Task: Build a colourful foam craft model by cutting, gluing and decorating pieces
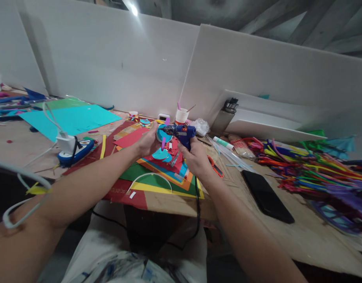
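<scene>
My right hand (195, 157) is wrapped round the handle of a blue hot glue gun (185, 133), its nozzle pointing left. In my left hand (148, 140) is a round blue paper craft piece (164, 135) with purple strips sticking out at top and bottom. The nozzle tip is at the face of this piece; whether it touches I cannot tell. Below the hands lies a stack of coloured paper (157, 175) in red, orange, blue, green and yellow, with blue paper circles (161, 155) on top. A black cord (197, 204) hangs from the glue gun over the table edge.
Orange-handled scissors (216, 167), a black phone (266, 196) and many pipe cleaners (304, 165) lie to the right. Behind stand a paper cup (181, 115) and a grey bottle (225, 118). At left are a turquoise sheet (71, 120) and a blue power strip (76, 154) with a white cable.
</scene>
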`<state>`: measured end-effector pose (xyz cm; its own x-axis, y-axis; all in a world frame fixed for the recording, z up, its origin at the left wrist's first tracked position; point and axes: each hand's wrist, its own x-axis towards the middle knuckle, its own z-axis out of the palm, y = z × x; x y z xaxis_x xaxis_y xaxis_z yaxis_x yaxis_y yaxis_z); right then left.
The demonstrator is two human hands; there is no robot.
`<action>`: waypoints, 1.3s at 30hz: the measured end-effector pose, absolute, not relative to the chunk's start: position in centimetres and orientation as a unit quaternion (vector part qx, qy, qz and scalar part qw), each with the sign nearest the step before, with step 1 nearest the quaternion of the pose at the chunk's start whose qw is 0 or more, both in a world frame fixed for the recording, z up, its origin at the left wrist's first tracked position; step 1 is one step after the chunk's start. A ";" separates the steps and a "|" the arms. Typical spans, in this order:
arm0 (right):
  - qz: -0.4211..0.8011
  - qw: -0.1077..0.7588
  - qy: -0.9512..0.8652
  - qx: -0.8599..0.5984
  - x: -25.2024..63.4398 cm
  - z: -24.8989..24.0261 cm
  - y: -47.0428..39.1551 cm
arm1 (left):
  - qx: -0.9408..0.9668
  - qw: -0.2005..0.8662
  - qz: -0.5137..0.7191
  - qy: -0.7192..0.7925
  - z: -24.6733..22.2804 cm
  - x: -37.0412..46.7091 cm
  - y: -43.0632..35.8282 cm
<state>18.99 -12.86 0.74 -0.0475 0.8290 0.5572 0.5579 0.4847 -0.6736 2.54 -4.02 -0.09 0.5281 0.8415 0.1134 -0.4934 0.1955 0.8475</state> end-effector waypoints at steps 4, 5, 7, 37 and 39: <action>0.139 0.477 -0.718 -0.487 19.0 0.8 -13.0 | 0.439 0.756 0.450 0.182 0.0 2.4 -3.9; 0.142 0.476 -0.719 -0.486 19.0 0.8 -13.0 | 0.434 0.760 0.450 0.181 0.0 2.4 -3.8; 0.149 0.477 -0.721 -0.480 19.0 0.8 -13.1 | 0.425 0.765 0.450 0.178 0.2 2.3 -3.9; 0.123 0.471 -0.742 -0.462 19.0 1.0 -13.3 | 0.420 0.746 0.474 0.208 0.8 2.1 -3.6; 0.126 0.470 -0.743 -0.459 18.9 1.0 -13.4 | 0.422 0.745 0.473 0.209 0.7 2.1 -3.6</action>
